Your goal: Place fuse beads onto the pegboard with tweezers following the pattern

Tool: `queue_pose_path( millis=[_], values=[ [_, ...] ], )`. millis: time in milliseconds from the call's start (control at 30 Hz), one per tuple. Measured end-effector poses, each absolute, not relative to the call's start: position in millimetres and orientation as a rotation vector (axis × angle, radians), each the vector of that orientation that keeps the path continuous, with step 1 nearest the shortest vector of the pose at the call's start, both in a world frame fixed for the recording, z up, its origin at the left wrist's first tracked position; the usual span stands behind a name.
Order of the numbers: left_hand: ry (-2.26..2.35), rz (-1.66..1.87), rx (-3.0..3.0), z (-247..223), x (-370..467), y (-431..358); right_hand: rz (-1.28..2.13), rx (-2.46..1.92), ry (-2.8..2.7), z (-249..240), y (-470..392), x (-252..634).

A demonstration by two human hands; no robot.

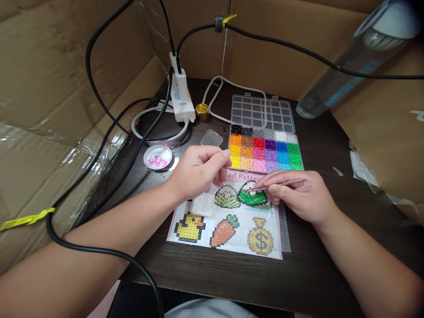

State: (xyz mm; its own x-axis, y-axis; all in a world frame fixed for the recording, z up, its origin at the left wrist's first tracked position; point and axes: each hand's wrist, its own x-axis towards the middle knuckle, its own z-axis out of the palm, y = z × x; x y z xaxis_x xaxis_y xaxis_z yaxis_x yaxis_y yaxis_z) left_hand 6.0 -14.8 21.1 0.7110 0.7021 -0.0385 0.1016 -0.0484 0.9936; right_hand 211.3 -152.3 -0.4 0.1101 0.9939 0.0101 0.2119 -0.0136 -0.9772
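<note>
My right hand is closed on slim metal tweezers, whose tips reach a green and white bead figure near the top of the pattern sheet. My left hand hovers over the sheet's upper left with its fingers curled together; what they hold, if anything, is hidden. Below it sits a small clear box of white beads. Printed on the sheet are a yellow duck, a carrot and a money bag. A clear pegboard shows at the sheet's right edge.
Behind the hands lies an open case of coloured beads. A white dish of pink beads, a clear lid, a gold cup and a power strip are leftward. Black cables cross my left forearm.
</note>
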Motion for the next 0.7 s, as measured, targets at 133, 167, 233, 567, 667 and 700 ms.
queue_pose_path(
  millis=[133,167,233,567,667,700],
  values=[
    [0.675,0.546,1.564,20.0,5.0,-14.3,1.077,-1.211,-1.062,-3.7,-153.8,211.7],
    [0.678,0.542,1.563,19.7,4.7,-14.2,1.083,-1.148,-0.991,-3.5,-153.5,211.8],
    [0.682,0.543,1.566,19.3,4.1,-14.1,1.096,-1.06,-0.87,-2.3,-152.3,212.6],
    [0.702,0.536,1.553,22.3,3.3,-14.3,1.104,-0.987,-0.628,2.3,-143.8,219.7],
    [0.707,0.543,1.555,22.3,3.5,-14.3,1.144,-0.988,-0.592,4.9,-142.5,219.2],
    [0.708,0.544,1.558,22.1,3.6,-14.3,1.147,-0.998,-0.59,5.6,-142.2,219.0]
  ],
)
